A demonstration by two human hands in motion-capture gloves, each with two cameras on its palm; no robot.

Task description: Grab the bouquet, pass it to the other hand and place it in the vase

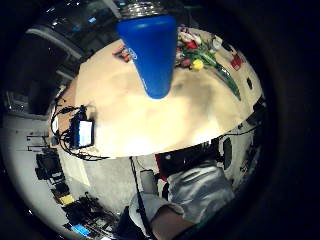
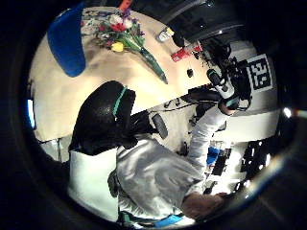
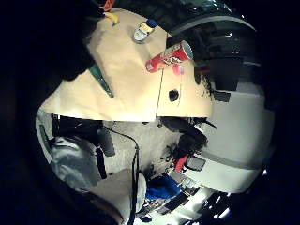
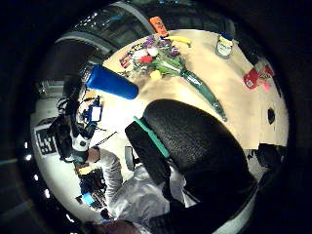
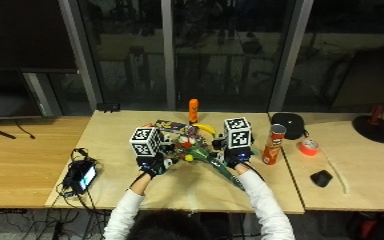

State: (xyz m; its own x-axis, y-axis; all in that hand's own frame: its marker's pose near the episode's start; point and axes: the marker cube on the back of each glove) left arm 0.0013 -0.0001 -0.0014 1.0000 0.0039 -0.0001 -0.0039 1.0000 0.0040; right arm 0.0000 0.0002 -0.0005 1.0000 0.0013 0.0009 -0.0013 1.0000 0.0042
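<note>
A bouquet (image 5: 191, 144) of red, yellow and white flowers lies on the wooden table (image 5: 179, 187), its green wrapped stems (image 5: 226, 172) pointing toward the front edge. My left hand (image 5: 152, 164) hovers just left of the flowers and my right hand (image 5: 236, 159) sits by the stems; neither holds anything. The blue vase (image 1: 150, 50) stands upright close to the left palm, next to the bouquet (image 1: 197, 52). In the outside view the vase is hidden. The right thumb side palm view shows the vase (image 4: 112, 83) and the bouquet (image 4: 161, 58) side by side.
A red crisp can (image 5: 270, 145) stands right of my right hand, with a red tape roll (image 5: 307, 147) and a small black object (image 5: 321, 177) beyond. An orange bottle (image 5: 193, 110) and a banana (image 5: 205, 128) lie behind the bouquet. A cabled device (image 5: 82, 175) sits at the left edge.
</note>
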